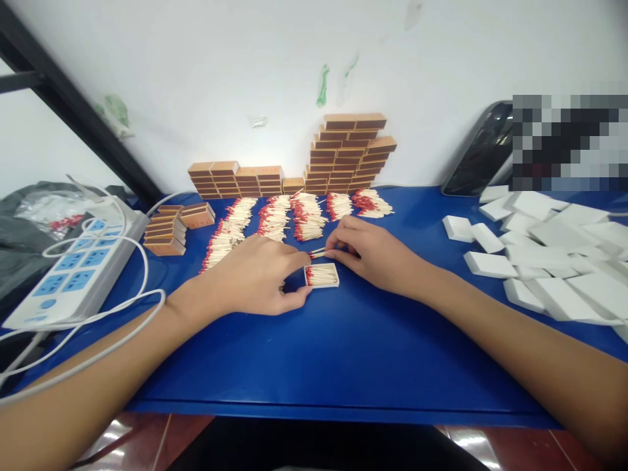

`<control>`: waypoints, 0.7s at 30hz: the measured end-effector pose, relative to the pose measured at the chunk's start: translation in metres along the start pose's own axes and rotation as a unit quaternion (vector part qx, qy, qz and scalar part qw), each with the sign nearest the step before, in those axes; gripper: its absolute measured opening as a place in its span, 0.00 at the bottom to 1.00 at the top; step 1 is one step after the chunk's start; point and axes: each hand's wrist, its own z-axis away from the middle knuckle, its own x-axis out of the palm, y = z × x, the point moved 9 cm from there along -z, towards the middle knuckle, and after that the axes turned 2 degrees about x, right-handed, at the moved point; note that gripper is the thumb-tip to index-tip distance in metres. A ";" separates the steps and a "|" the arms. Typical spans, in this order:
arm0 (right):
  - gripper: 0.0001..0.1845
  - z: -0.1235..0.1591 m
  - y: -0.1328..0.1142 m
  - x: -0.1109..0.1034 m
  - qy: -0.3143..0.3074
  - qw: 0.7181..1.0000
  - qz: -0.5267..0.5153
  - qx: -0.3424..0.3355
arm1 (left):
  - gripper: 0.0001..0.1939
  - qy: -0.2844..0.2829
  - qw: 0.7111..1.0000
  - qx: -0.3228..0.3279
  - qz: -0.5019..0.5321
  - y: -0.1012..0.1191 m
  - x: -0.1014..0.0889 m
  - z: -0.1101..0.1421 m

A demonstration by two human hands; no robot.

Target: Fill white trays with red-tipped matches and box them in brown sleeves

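Observation:
A small white matchbox tray [322, 275] filled with red-tipped matches lies on the blue table [314, 353]. My left hand [255, 275] grips the tray's left end between thumb and fingers. My right hand [373, 255] pinches a few matches [318, 252] just above the tray's far edge. Rows of loose red-tipped matches [299, 216] lie spread behind both hands.
Brown matchbox sleeves are stacked against the wall [343, 154], with more in a pile at the left [167, 232]. Several white trays [549, 255] lie heaped at the right. A white power strip [73, 268] with cables sits at the left edge. A dark object [478, 150] leans on the wall.

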 end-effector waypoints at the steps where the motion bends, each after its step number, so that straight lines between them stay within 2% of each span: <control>1: 0.05 0.000 0.000 0.001 -0.005 1.000 0.000 0.006 | 0.16 0.001 1.000 0.001 -0.001 0.000 0.000 0.000; 6: 0.07 0.000 0.002 0.000 -0.023 0.999 0.009 0.020 | 0.15 0.003 1.000 0.002 -0.008 -0.001 0.000 0.001; 13: 0.05 0.002 -0.008 -0.020 0.029 0.999 0.021 -0.019 | 0.16 -0.007 0.999 -0.033 -0.024 -0.006 -0.001 -0.002; 21: 0.06 0.008 -0.023 -0.005 -0.040 0.999 0.003 -0.004 | 0.16 -0.009 0.999 -0.038 -0.027 -0.007 -0.001 -0.002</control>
